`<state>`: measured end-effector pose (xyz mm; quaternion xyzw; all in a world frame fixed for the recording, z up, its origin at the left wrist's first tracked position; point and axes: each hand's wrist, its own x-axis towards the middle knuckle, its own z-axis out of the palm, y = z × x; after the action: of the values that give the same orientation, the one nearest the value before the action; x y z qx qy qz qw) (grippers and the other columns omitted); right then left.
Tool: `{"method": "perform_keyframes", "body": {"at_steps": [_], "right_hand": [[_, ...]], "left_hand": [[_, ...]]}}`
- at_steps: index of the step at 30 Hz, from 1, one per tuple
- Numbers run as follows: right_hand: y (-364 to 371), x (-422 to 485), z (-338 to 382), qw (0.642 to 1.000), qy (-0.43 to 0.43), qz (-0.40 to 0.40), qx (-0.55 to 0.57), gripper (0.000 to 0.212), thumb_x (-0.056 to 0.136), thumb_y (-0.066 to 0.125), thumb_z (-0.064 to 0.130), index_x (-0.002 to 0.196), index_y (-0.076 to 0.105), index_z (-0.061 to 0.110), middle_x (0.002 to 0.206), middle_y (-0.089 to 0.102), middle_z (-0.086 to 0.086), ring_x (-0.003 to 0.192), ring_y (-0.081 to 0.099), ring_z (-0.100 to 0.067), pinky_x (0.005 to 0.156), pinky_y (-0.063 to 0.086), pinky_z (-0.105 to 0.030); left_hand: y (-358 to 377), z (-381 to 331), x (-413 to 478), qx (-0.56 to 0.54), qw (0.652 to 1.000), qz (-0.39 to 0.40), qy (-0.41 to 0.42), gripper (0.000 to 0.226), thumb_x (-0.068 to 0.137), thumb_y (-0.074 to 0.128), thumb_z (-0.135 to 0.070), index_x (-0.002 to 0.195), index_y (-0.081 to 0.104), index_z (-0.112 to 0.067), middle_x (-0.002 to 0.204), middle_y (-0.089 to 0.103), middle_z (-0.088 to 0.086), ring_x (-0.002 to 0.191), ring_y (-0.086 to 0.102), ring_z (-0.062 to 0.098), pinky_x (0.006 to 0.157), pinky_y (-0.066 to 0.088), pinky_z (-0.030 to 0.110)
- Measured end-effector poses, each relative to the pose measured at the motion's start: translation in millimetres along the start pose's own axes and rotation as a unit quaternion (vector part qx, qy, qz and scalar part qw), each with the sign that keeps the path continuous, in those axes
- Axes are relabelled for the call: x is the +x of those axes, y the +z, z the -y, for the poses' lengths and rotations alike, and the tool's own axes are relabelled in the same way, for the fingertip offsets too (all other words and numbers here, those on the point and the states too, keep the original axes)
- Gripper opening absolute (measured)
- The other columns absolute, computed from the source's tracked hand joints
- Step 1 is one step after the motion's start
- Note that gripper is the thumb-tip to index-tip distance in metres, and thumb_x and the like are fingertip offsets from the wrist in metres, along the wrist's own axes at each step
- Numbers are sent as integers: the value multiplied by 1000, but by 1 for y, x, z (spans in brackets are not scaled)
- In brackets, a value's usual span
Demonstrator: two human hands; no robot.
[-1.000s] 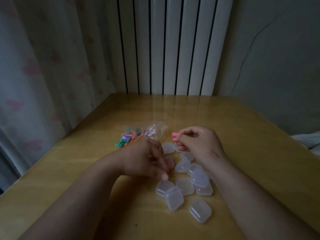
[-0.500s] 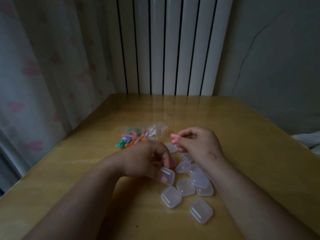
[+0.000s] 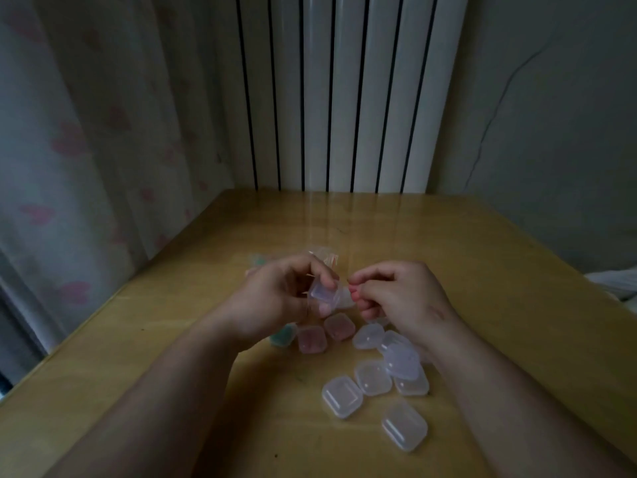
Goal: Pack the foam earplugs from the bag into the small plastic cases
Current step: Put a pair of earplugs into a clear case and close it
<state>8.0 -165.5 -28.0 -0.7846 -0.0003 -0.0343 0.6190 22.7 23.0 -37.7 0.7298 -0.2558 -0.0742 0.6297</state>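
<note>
Head view: my left hand (image 3: 275, 298) grips an opened clear case (image 3: 324, 293); my right hand (image 3: 396, 294) pinches pink earplugs (image 3: 353, 290) just right of its mouth, tips pointing toward it.

- Showing warm honey-yellow with a glossy sheen: the wooden table (image 3: 431, 257).
- Lying milky and translucent on that table, toward its near right: the empty cases (image 3: 342, 397).
- Glowing pink through their lids, beside the empties: two filled cases (image 3: 312, 339).
- Peeking teal at the left of those: one more case (image 3: 283, 336).
- Showing pink at the fingertips: an earplug (image 3: 353, 288).
- Running white with black gaps behind the table: the radiator (image 3: 344, 98).
- Hanging pale with faded pink blotches left of the table: the curtain (image 3: 86, 132).
</note>
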Motion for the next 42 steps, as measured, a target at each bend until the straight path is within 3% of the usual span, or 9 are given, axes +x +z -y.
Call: {"method": "perform_keyframes", "body": {"at_steps": [3,6,11,15,20,23,26,31,42], "right_hand": [[2,-1,1,1000,5,7,7,24,86,53,-1,78,73,8,68,69,-6,61,63,-14,59,54,-26],[1,-1,1,999,7,27,27,21,88,53,-2,83,73,2,71,68,-11,63,62,-18,61,54,-30],[1,-5,-2,994,-25,109,-19,13,84,74,21,86,77,9,73,71,-10,67,67,-21,66,58,-34],[5,-6,-3,991,-75,33,-102,7,78,79,26,73,74,28,70,73,2,66,70,-15,69,58,-35],[6,0,-10,972,-152,-18,-176,8,75,79,26,80,75,31,73,64,12,63,58,3,61,44,-14],[5,2,-10,988,-107,-23,-107,12,84,69,19,87,76,28,81,72,6,74,68,-6,70,56,-25],[6,1,-5,999,-43,10,-9,16,91,63,18,83,76,16,72,71,1,67,67,-12,62,55,-25],[8,-1,-4,994,0,73,77,21,89,67,24,86,76,5,73,69,-8,69,62,-18,70,54,-32],[11,-2,-3,998,-11,28,51,17,88,68,27,90,77,12,73,72,-1,65,65,-8,62,52,-22]], "left_hand": [[1,-1,0,-32,999,-44,-9,46,70,69,20,99,64,-16,103,68,1,95,66,14,77,57,27],[1,-3,0,-8,998,-67,-13,59,71,72,16,108,67,-29,108,69,-3,95,68,13,77,55,23],[4,-3,0,14,996,-87,-11,58,74,72,11,109,67,-35,115,67,-1,104,67,14,82,55,24],[8,-4,0,52,993,-103,-19,48,68,79,-7,106,68,-34,120,66,-5,105,67,8,84,58,27],[8,-3,2,146,979,-143,-13,31,81,75,-4,94,68,-31,103,68,-8,89,67,5,77,60,27],[8,-2,4,181,966,-186,10,34,79,77,-4,83,64,-35,92,65,-6,74,62,6,61,53,20],[8,-2,4,144,967,-209,26,37,76,78,3,80,63,-31,88,66,-6,75,63,9,68,54,25],[12,-5,3,122,970,-207,44,34,75,76,7,80,63,-23,90,68,-3,84,68,12,75,58,26],[11,-5,2,123,972,-196,46,24,73,83,-11,84,63,-21,108,66,-3,98,68,12,85,59,32]]}}
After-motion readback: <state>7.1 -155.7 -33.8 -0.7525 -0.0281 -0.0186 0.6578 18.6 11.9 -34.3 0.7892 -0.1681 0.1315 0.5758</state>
